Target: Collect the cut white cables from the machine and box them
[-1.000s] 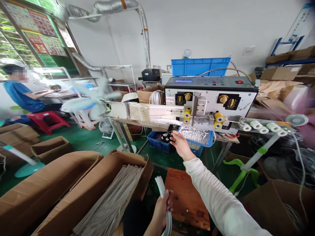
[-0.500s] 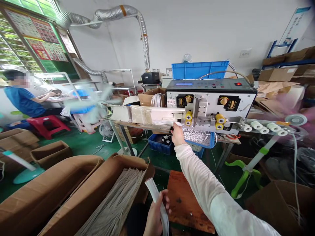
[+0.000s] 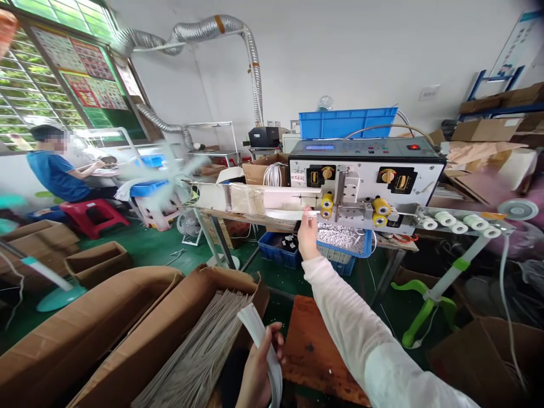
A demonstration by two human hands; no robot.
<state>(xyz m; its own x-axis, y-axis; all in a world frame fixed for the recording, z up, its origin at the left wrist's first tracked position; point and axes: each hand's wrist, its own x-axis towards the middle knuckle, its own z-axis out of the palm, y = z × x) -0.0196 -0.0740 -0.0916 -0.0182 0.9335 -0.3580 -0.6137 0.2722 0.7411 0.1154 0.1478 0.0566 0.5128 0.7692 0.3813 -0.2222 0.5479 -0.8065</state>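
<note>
At the machine chute (image 3: pixel 263 198), right hand (image 3: pixel 308 238) pinches a flat white strip (image 3: pixel 289 215); left hand (image 3: pixel 257 374) grips curved strips (image 3: pixel 255 322).

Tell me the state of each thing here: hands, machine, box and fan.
Left hand, closed around a bundle of white strips.
Right hand, stretched out, fingertips on a white strip at the machine; grip unclear.
Machine, switched on, screen and red lamp lit.
Cardboard box, open, full of strips.
Fan, spinning, blurred.
</note>
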